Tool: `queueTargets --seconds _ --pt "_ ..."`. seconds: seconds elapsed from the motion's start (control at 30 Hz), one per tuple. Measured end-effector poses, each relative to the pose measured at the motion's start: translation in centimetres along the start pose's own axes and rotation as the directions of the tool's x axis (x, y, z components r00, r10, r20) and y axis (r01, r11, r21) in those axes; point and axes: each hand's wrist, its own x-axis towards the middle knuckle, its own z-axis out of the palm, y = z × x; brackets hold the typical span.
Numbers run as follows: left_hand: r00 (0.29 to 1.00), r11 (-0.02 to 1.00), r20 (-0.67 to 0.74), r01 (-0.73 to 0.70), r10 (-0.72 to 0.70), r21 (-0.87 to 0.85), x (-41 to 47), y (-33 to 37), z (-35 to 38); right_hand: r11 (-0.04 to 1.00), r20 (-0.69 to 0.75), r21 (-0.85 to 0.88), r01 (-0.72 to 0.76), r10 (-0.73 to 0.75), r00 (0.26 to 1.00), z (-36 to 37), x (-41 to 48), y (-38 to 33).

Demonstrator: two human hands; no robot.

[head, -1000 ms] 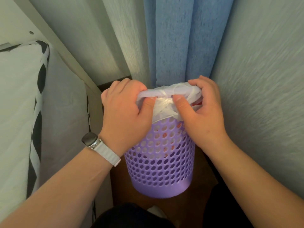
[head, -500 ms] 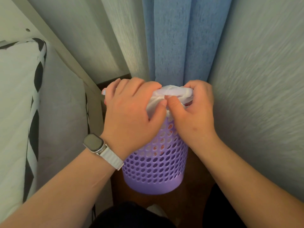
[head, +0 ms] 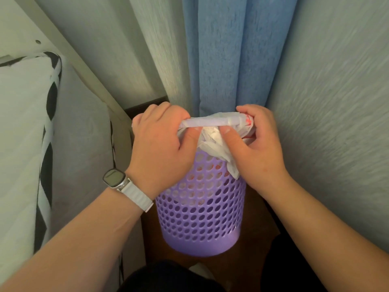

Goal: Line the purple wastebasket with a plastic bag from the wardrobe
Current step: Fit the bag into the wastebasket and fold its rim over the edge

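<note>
The purple wastebasket (head: pixel 200 216), with holes all over its wall, stands on a dark wooden floor in a narrow corner. A white plastic bag (head: pixel 212 138) is folded over its near rim and a loose flap hangs down the outside. My left hand (head: pixel 162 148) grips the left part of the rim with the bag film under its fingers and thumb. My right hand (head: pixel 259 148) grips the right part of the rim the same way, thumb pressing the film. The basket's inside is hidden by the bag and my hands.
A blue curtain (head: pixel 223 55) hangs right behind the basket. A pale textured wall (head: pixel 336 114) closes the right side. On the left a bed with a black-and-white patterned mattress edge (head: pixel 48 131) and its frame (head: pixel 92 81) stands close beside the basket. My dark-clad knees (head: pixel 172 277) are below.
My hands drew together at the near rim, then spread apart again along it. A flap of the bag now hangs further down the outside of the basket.
</note>
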Motion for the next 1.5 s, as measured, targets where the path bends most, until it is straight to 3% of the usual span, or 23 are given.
queueTargets --seconds 0.3,0.63,1.03,1.27,1.5 --pt "0.998 0.999 -0.059 0.004 -0.006 -0.042 -0.1 0.2 0.1 0.993 -0.041 0.047 -0.106 0.107 0.993 0.0 0.3 -0.5" --pt "0.995 0.987 0.024 -0.104 0.101 0.122 -0.4 1.7 -0.5 0.999 -0.108 -0.033 0.018 -0.021 0.994 0.9 0.0 -0.8" --pt "0.998 0.998 0.009 0.063 -0.063 0.016 0.0 0.3 -0.2 0.999 -0.017 0.041 0.031 -0.031 0.999 0.4 -0.2 0.1" --pt "1.000 0.998 -0.010 0.020 -0.020 -0.058 -0.2 0.6 0.2 0.997 -0.063 0.067 0.027 -0.023 0.998 0.2 0.1 0.2" --pt "0.998 0.999 0.037 -0.047 0.046 0.022 -0.2 1.5 -0.5 0.997 -0.091 -0.043 0.058 -0.061 0.994 0.6 -0.1 -0.5"
